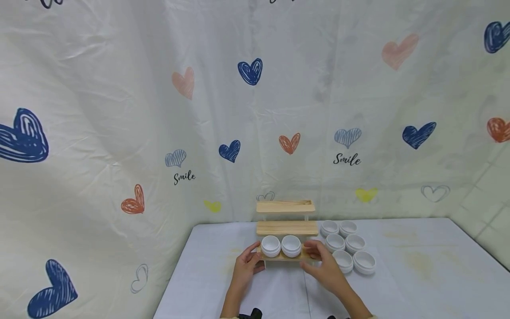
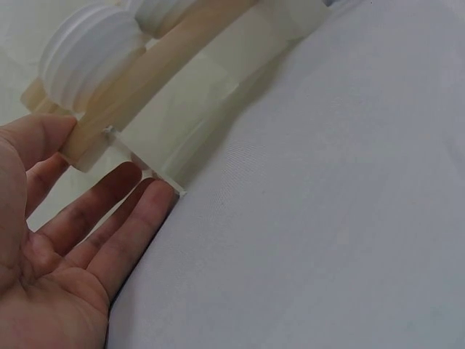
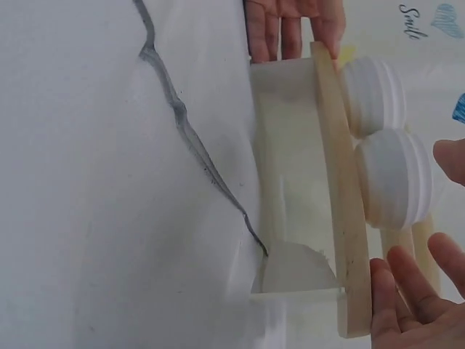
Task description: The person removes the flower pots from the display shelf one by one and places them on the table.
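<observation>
A three-tier wooden display stand [image 1: 287, 228] with clear legs stands at the far side of the table. Two small white round pots [image 1: 271, 246] with ridged sides sit side by side on its lowest shelf [image 3: 341, 189]. My left hand [image 1: 244, 268] holds that shelf's left end; the thumb [image 2: 54, 134] touches the wood, and other fingers reach beside the clear leg [image 2: 149, 161]. At the right end is my right hand [image 1: 324, 268], fingertips [image 3: 381, 273] against the board's end. Its thumb [image 3: 452, 160] stands apart from the pots, and the hand holds nothing.
Several more white pots [image 1: 354, 243] stand in two columns right of the display stand, close to my right hand. A white cloth [image 1: 418, 274] covers the table. Behind hangs a curtain [image 1: 303, 88] printed with hearts.
</observation>
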{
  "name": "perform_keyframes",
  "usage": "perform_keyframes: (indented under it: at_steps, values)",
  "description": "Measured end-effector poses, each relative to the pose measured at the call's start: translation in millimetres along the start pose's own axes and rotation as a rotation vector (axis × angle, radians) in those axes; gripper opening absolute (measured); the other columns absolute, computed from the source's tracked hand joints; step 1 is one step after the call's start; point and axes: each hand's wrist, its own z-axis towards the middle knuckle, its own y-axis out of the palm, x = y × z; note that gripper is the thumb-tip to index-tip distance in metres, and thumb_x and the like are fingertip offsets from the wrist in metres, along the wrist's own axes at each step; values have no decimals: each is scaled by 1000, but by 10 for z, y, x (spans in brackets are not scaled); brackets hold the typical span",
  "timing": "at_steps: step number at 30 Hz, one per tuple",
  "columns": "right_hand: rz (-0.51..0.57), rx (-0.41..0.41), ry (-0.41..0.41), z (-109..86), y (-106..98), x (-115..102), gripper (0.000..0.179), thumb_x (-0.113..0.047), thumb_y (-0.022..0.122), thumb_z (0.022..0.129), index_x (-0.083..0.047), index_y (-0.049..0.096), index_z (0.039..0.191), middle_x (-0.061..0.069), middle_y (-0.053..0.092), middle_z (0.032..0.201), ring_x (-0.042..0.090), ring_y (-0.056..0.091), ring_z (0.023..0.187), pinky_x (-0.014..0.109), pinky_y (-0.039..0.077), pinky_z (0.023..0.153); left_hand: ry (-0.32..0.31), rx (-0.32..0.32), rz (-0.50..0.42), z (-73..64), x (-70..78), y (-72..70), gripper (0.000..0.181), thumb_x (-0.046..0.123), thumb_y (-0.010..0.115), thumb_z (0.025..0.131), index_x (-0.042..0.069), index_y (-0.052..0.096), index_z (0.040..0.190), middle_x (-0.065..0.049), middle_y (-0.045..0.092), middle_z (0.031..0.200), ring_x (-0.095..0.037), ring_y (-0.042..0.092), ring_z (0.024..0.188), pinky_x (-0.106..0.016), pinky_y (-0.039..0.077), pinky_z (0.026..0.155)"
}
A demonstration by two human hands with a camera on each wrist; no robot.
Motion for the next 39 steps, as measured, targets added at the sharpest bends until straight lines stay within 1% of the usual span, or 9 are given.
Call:
perform_keyframes:
  at_steps: [7,12,17,19,21,24,26,33,39]
  values:
    - [-43,5,42,36,41,-88,64,-14,85,83,0,54,137,13,63,132,29,59,120,31,54,101,-10,5,-4,17,16,-4,49,18,62,103,5,52,148,-1,69,102,-21,71,100,-42,64,87]
    - [-85,-8,92,96,81,-84,66,-19,86,82,-5,54,138,9,62,134,25,59,122,31,54,100,-20,6,-6,-8,42,10,49,17,62,103,5,51,149,-1,69,103,-18,71,98,-43,63,88]
    - [-75,-23,82,174,136,-89,65,-17,87,81,-6,56,137,10,63,133,27,60,122,35,53,100,-21,10,-11,-23,43,8,49,17,62,103,5,51,149,-2,69,103,-17,71,97,-43,63,88]
    - [-62,-24,86,202,158,-94,65,-15,87,80,-4,57,136,12,64,131,28,60,122,37,53,101,-18,8,-15,-24,37,6,50,17,62,103,4,50,149,-3,69,104,-16,71,97,-43,63,88]
    - [-75,-24,98,225,178,-100,65,-15,88,80,-3,57,136,11,64,130,27,60,122,40,52,104,-22,7,-18,-25,35,5,50,17,62,103,4,50,149,-2,69,104,-15,70,96,-42,63,88]
    - [-109,-13,109,255,210,-109,65,-16,88,79,-3,58,134,10,65,127,26,61,120,45,50,107,-27,7,-21,-24,28,4,50,18,62,103,5,51,149,-2,69,105,-15,70,96,-41,63,88]
    - [-133,-3,112,273,235,-109,64,-18,89,79,-3,58,133,9,66,125,24,61,118,46,50,106,-30,8,-20,-24,23,3,50,18,62,103,5,51,149,-2,69,104,-15,70,96,-41,64,87]
    - [-133,48,123,309,305,-91,64,-19,92,75,-1,60,128,12,68,120,25,61,113,48,48,104,-30,8,-17,-27,36,14,49,18,62,103,6,51,149,0,68,101,-18,70,98,-42,63,88]
    - [-126,60,122,317,317,-85,65,-20,92,75,0,60,129,13,69,119,26,62,113,49,46,105,-24,4,-12,-23,53,15,50,18,62,102,5,51,149,0,68,102,-18,71,98,-45,63,89]
